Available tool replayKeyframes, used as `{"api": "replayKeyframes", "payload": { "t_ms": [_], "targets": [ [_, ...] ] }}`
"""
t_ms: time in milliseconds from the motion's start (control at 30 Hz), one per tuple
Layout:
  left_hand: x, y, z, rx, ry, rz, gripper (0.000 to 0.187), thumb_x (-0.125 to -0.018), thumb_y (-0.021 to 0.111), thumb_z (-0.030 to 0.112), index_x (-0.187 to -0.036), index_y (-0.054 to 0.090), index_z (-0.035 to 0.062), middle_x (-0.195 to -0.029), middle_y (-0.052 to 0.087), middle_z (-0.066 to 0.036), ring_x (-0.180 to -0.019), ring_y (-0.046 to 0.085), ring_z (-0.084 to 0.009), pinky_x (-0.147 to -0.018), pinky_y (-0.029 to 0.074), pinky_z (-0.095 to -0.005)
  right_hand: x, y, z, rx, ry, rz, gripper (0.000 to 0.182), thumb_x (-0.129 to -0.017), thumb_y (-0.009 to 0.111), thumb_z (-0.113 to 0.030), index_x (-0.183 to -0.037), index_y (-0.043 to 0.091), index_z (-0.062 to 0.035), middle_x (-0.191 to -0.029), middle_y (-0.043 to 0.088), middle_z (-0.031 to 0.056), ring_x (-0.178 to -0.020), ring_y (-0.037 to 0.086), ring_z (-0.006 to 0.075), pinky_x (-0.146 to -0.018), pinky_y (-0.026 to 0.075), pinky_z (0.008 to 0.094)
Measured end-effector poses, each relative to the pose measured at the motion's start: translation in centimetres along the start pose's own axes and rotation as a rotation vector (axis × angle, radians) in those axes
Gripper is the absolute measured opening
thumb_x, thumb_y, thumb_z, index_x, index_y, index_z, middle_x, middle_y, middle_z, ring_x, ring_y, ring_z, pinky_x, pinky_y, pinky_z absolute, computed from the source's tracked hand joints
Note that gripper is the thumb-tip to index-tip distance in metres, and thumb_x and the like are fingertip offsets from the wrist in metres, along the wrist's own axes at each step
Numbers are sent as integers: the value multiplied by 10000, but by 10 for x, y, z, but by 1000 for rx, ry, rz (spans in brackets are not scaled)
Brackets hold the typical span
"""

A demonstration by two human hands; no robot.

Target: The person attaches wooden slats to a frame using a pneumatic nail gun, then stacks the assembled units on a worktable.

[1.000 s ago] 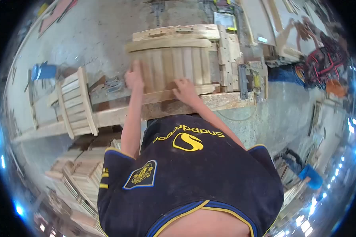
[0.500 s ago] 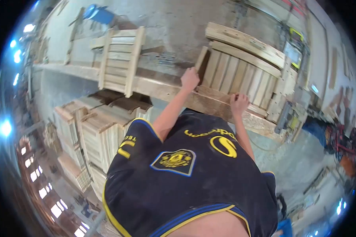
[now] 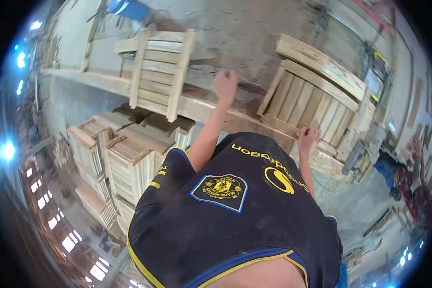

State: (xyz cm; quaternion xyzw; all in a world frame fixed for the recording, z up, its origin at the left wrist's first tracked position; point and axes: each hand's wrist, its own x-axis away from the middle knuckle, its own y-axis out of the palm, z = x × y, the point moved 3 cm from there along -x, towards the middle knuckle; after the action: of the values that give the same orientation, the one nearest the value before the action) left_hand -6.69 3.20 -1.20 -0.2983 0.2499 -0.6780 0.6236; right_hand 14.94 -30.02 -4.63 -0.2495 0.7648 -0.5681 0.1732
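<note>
A slatted wooden panel (image 3: 305,98) lies on the workbench (image 3: 197,103), with a short wooden strip (image 3: 272,92) along its left end. My left hand (image 3: 225,86) is raised over the bench, left of the panel and apart from it. Its fingers are curled closed; whether anything small is inside is hidden. At the panel's near edge, my right hand (image 3: 309,138) has its fingers pinched together beside the near rail (image 3: 281,126). A small dark spot shows at those fingertips, too small to name.
A second slatted panel (image 3: 158,72) lies across the bench to the left. Stacked wooden panels (image 3: 129,163) stand below it. A thick wooden beam (image 3: 321,65) runs along the far side. A blue bucket (image 3: 128,8) is at the back. Another person (image 3: 417,192) is at far right.
My left hand has let go of the wooden strip and moved away from it to the left. The strip, tilted before, now sits along the panel's end. The whole view has shifted slightly.
</note>
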Motion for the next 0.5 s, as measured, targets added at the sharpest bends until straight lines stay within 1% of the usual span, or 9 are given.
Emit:
{"api": "replayKeyframes", "payload": {
  "t_ms": [67, 133, 167, 233, 267, 367, 400, 433, 500],
  "targets": [
    [-31, -49, -19, -117, -227, 232, 363, -746, 604, 300, -1028, 592, 72, -1073, 586, -219, -1036, 536, -374, -828, 415, -480, 4, -6, -3, -7, 10, -37, 155, -784, 572, -250, -804, 581, -96, -858, 577, 100, -902, 522, 304, -833, 379, 455],
    [-44, -84, -20, -577, -246, 217, 664, -679, 644, 202, -1298, 420, 120, -1325, 382, -295, -1228, 369, -426, -965, 305, -542, 1, -7, -5, 66, -32, 35, 162, -790, 573, -257, -818, 582, -97, -882, 571, 98, -928, 511, 311, -859, 371, 447],
    [-49, -95, -29, -560, -257, 238, 664, -679, 644, 202, -1298, 420, 120, -1325, 382, -295, -1228, 369, -426, -965, 305, -542, 0, -4, -3, 56, -31, 31, 164, -794, 571, -260, -826, 583, -99, -894, 570, 98, -939, 508, 312, -869, 366, 450],
    [-58, -105, -50, -720, 128, 218, 895, -618, 659, 99, -1420, 265, 161, -1421, 204, -320, -1326, 214, -452, -1043, 187, -579, 1, -4, -4, 36, -38, 34, 167, -798, 568, -263, -834, 585, -101, -905, 568, 98, -950, 504, 314, -878, 360, 453],
    [-67, -109, -62, -697, 133, 177, 974, -597, 654, 24, -1451, 215, 186, -1433, 171, -325, -1358, 141, -450, -1090, 125, -545, 1, -5, -4, 60, -36, 25, 163, -794, 570, -259, -840, 581, -104, -901, 568, 97, -944, 505, 313, -877, 359, 451],
    [-79, -118, -78, -530, 214, 110, 890, -636, 631, 7, -1423, 261, 191, -1433, 224, -283, -1350, 177, -439, -1093, 139, -522, -3, -3, -6, 68, -16, 5, 157, -786, 574, -249, -849, 571, -106, -895, 567, 97, -931, 509, 313, -876, 359, 449],
    [-76, -118, -81, -573, 250, 62, 844, -660, 654, 58, -1413, 289, 168, -1451, 230, -240, -1368, 182, -379, -1091, 157, -518, 0, -3, -3, 63, 12, -18, 154, -782, 576, -243, -852, 564, -106, -893, 566, 97, -923, 510, 313, -875, 359, 448],
    [-74, -125, -81, -574, 244, 66, 844, -660, 654, 58, -1413, 289, 168, -1451, 230, -240, -1368, 182, -379, -1091, 157, -518, 4, -6, -6, 62, 5, -21, 154, -782, 576, -243, -852, 564, -106, -893, 566, 97, -923, 510, 313, -875, 359, 448],
    [-77, -136, -78, -371, 250, 64, 781, -726, 676, 232, -1406, 301, 149, -1452, 249, -192, -1332, 273, -345, -1041, 246, -564, -1, -9, -10, 85, 31, -80, 144, -776, 576, -230, -844, 549, -105, -886, 563, 101, -918, 512, 312, -866, 363, 441]
  ]
}}
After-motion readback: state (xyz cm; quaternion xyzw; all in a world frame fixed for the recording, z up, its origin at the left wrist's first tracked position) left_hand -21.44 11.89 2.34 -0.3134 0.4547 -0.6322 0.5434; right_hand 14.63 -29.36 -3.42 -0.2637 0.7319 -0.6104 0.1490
